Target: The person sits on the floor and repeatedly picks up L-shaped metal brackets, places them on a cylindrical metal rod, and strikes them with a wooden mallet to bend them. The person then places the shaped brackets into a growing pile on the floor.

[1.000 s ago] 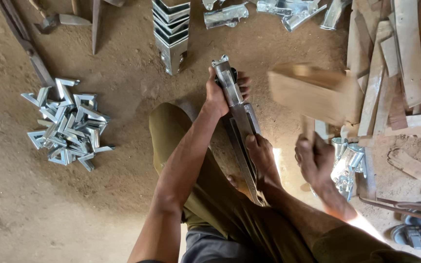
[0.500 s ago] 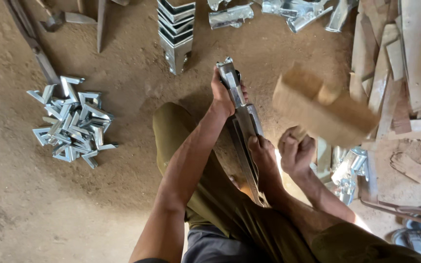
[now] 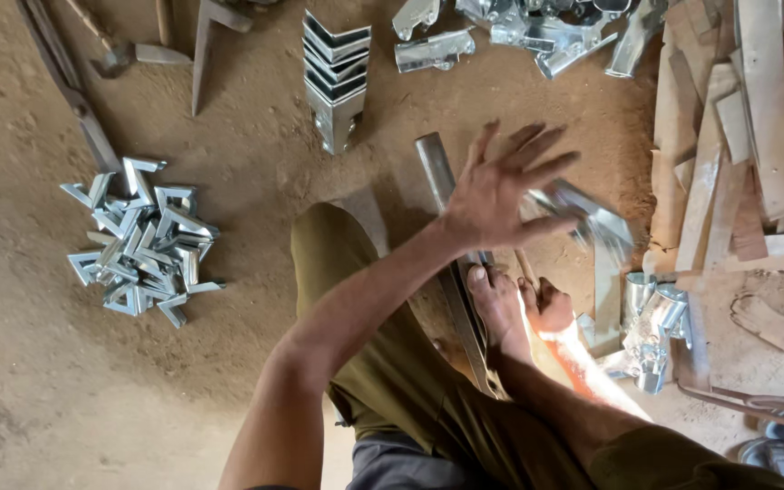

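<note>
My left hand [image 3: 501, 195] is spread open above a long steel bar [image 3: 437, 168] that lies on the dirt floor. My bare foot [image 3: 499, 308] rests on the bar. A blurred shiny metal bracket [image 3: 592, 218] is just beyond my left fingertips and apart from them. My right hand [image 3: 548, 307] is low beside the foot, closed on the thin handle of a wooden mallet [image 3: 606, 286]. The mallet's head is down near the floor.
A heap of several bent metal brackets [image 3: 142, 240] lies at the left. A stack of nested V-shaped pieces [image 3: 336, 77] stands ahead, with loose shiny parts [image 3: 537, 27] beyond. Wooden offcuts [image 3: 737, 136] fill the right side. More shiny pieces [image 3: 651, 327] lie by the mallet.
The raised mallet has come down beside my foot. My left hand has let go of the bracket on the bar's end and opened, and the bracket has moved right.
</note>
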A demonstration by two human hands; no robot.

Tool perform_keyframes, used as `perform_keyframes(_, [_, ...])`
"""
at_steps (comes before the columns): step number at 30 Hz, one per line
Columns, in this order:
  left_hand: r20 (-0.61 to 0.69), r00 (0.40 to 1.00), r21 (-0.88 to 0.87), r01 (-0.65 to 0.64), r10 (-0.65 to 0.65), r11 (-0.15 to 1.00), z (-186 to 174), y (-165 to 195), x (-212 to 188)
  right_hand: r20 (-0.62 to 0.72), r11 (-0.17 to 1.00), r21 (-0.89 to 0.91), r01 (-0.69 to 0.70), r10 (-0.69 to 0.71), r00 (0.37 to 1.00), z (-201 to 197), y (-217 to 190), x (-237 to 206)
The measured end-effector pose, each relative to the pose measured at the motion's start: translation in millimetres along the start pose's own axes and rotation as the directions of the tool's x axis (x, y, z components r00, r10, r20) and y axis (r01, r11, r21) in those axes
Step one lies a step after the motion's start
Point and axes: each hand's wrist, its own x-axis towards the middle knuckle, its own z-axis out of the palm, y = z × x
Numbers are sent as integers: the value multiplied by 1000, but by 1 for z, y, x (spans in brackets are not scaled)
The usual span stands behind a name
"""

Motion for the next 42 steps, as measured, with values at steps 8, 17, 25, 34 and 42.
perform_keyframes(8, [-463,403,129,912,-789,390,-65,-169,-58,90,985,-67,-162,168,982,-7,10,-4])
perform_keyframes(17, [-267,675,-51,703,-688,710,-117,-72,-102,93,981,91,-174,165,982,-45,-48,-7])
perform_keyframes(25, [385,335,-656,755,-860,1,8,-38,-87,-60,903,333,272,-268,962,-116,-139,60])
perform_keyframes(34, [422,-367,-642,525,-829,-559,23,-71,-43,-49,836,378,397,-410,911,-78,-159,75])
perform_keyframes(42, [530,-255,-672,455,-809,-584,25,-89,-60,-380,530,623,575,-437,815,-56,-92,99])
